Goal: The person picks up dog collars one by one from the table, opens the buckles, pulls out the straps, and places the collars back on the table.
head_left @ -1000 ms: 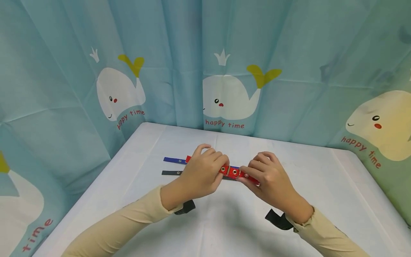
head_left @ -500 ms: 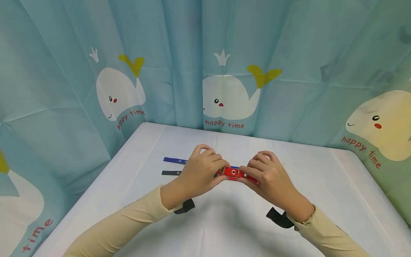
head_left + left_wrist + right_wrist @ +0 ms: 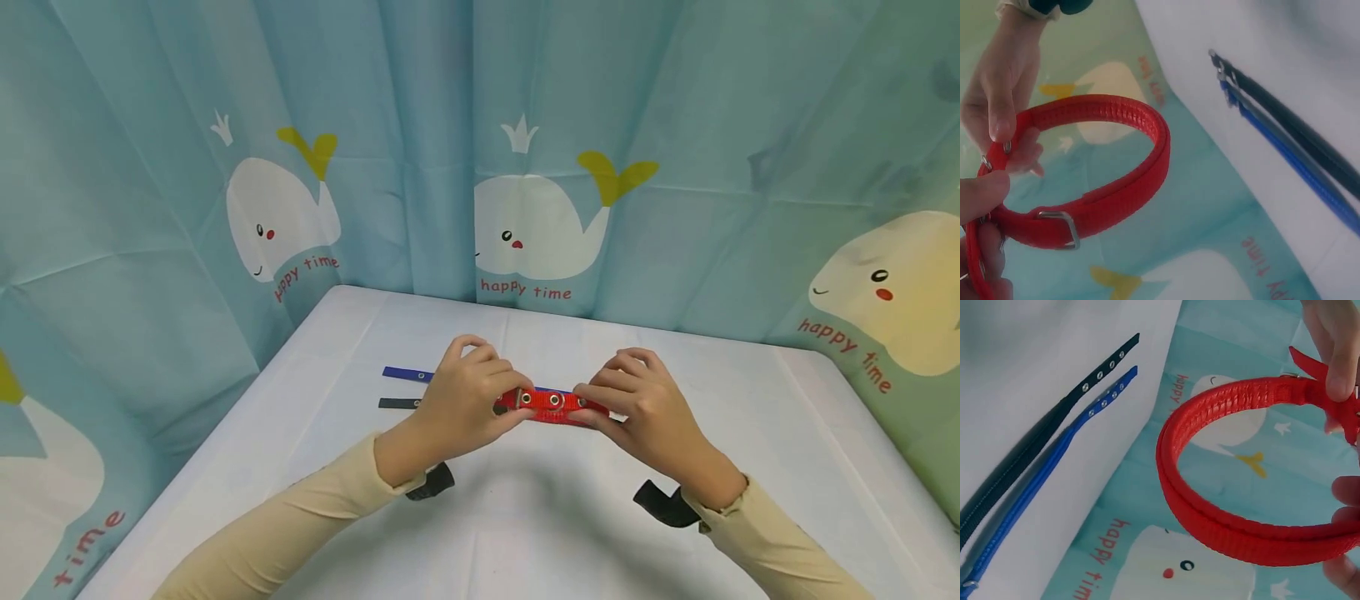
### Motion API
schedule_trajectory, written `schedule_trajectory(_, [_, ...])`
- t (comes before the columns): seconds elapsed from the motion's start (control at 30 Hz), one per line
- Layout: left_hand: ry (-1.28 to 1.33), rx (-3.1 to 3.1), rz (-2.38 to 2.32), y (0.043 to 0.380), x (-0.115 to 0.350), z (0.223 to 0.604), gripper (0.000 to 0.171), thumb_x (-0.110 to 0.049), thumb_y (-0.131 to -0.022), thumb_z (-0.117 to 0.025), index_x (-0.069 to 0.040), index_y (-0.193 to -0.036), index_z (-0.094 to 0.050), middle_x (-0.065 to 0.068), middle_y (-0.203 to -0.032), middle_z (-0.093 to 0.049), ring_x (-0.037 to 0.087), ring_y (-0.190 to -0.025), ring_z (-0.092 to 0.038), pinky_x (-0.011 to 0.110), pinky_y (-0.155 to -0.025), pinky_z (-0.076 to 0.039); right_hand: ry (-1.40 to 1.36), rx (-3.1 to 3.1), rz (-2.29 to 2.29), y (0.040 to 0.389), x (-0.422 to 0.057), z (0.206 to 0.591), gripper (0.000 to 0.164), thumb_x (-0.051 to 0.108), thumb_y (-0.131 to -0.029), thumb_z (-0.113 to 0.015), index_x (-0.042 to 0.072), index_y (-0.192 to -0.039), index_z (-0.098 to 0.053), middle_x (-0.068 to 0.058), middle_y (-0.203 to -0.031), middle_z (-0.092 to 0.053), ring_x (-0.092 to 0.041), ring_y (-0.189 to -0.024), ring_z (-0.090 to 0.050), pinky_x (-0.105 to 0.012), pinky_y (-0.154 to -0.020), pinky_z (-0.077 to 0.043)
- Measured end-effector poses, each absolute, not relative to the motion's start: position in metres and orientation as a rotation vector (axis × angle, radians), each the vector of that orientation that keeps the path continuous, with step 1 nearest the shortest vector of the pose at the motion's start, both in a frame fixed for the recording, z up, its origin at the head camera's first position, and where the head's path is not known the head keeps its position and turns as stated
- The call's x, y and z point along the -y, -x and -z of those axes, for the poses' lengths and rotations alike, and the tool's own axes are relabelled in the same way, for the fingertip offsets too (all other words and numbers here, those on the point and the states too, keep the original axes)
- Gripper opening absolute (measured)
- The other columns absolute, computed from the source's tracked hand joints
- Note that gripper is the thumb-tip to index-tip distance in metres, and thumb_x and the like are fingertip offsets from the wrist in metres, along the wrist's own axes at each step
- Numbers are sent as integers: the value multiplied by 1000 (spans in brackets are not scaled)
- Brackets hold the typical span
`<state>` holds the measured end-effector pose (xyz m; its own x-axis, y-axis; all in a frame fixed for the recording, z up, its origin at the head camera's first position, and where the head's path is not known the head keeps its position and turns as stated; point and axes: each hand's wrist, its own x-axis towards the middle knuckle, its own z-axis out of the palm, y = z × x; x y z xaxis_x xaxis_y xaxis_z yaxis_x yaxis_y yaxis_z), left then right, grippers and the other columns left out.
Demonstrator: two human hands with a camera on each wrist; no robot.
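A red pet collar (image 3: 553, 408) with metal eyelets is bent into a loop between both hands, raised above the table. My left hand (image 3: 471, 396) pinches one side of it between thumb and fingers. On the other side, my right hand (image 3: 648, 408) pinches the strap. A silver metal ring (image 3: 1063, 229) shows on the band in the left wrist view. From the right wrist view, a pointed red strap end (image 3: 1307, 364) sticks out beside the left hand (image 3: 1338, 356). The fingers partly cover the buckle area.
Behind the hands, a blue collar (image 3: 405, 373) and a dark collar (image 3: 397, 403) lie roughly side by side on the white table (image 3: 525, 533). Whale-printed curtains (image 3: 435, 167) hang around the table's far and side edges.
My right hand has shifted slightly right and up. A longer stretch of the red collar, with its eyelets, shows between the hands. The left hand has barely moved.
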<state>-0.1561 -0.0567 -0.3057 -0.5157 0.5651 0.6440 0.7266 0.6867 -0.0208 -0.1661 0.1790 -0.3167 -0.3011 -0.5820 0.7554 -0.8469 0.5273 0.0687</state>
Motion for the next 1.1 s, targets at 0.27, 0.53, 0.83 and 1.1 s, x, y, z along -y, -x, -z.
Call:
schedule_trajectory(0.27, [997, 2232, 371, 156, 52, 306, 19, -29, -70, -81, -19, -84, -73, -8, -72, -68, 9, -74, -56, 40, -90, -43, -1187, 2035, -580, 164, -175, 316, 41, 44, -91, -54, 8, -80, -72, 2, -69, -63, -15, -75, -51, -38, -84, -38])
schedule_trajectory(0.53, [1016, 2201, 325, 151, 45, 304, 16, -28, -72, -80, -18, -82, -73, -8, -71, -68, 8, -73, -54, 40, -91, -43, -1212, 2001, -562, 162, -159, 317, 40, 41, -91, -55, 5, -83, -72, 0, -70, -62, -17, -74, -53, -37, -84, -40])
schedule_trajectory(0.83, [968, 2242, 306, 153, 52, 304, 19, -28, -69, -82, -19, -83, -74, -8, -73, -70, 9, -73, -54, 42, -92, -42, -1160, 2019, -518, 163, -167, 318, 44, 45, -91, -53, 7, -81, -73, 0, -68, -64, -14, -70, -53, -39, -84, -41])
schedule_trajectory(1.1, [1014, 2233, 307, 153, 49, 304, 18, -29, -71, -81, -18, -83, -73, -9, -72, -69, 7, -72, -53, 42, -93, -42, -1195, 2031, -495, 163, -162, 320, 39, 42, -90, -58, 7, -83, -73, 0, -68, -63, -15, -70, -53, -40, -86, -43])
